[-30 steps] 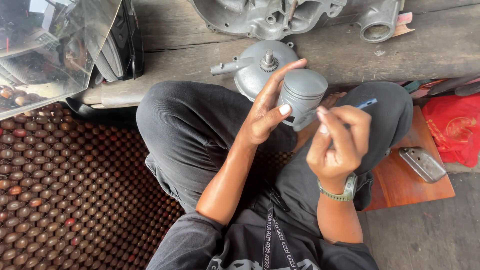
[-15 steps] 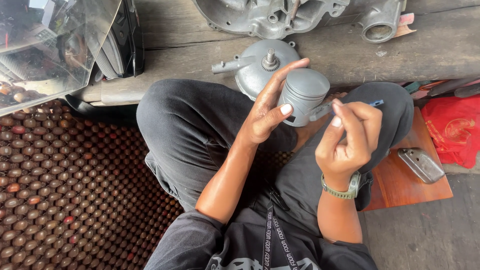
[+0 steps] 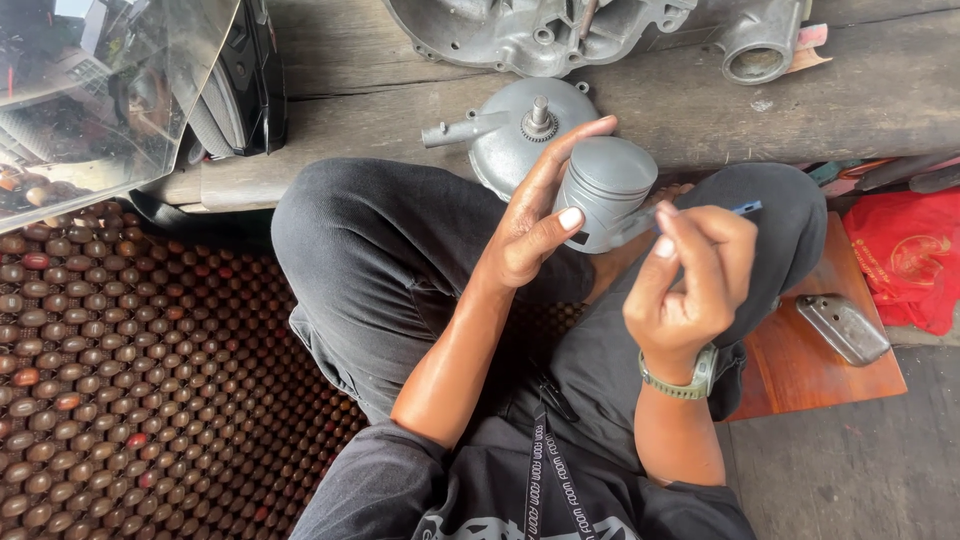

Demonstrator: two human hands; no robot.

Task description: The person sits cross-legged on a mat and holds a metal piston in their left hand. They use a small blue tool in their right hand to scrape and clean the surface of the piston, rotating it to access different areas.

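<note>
A seated person's left hand (image 3: 530,225) grips a grey piston (image 3: 603,190) above the lap, while the right hand (image 3: 690,275) pinches a thin blade (image 3: 742,209) whose tip meets the piston's side. Behind them on a worn wooden bench (image 3: 860,90) sit a round metal cover (image 3: 500,135) and an engine casing (image 3: 520,35). A beaded mat (image 3: 130,380) spreads at left; a red bag (image 3: 905,260) lies at right.

My left hand (image 3: 530,225) gripping piston (image 3: 603,190) above my lap; my right hand (image 3: 690,280) just right of it, pinching thin blade (image 3: 700,215) against piston side. Round cover (image 3: 510,135) lying behind piston on wooden bench (image 3: 860,95). Beaded mat (image 3: 130,380) spreading left of my legs.
</note>
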